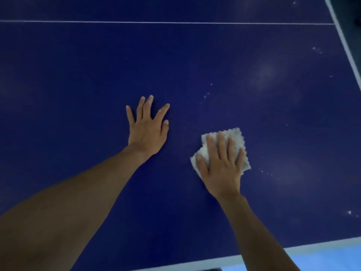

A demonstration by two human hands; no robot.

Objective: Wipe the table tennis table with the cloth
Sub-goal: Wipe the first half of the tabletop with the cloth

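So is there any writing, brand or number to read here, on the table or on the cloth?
None: no text, number or logo shows anywhere.
The table bears only plain white lines and pale specks.
The cloth under the right hand is plain, with no label in view.
The left hand lies flat on bare blue surface.

Table open ahead; left hand blocks leftward.

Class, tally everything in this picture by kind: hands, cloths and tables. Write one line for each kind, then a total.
Hands: 2, the left hand and the right hand
Cloths: 1, the white cloth under the right hand
Tables: 1, the blue table tennis table
Total: 4
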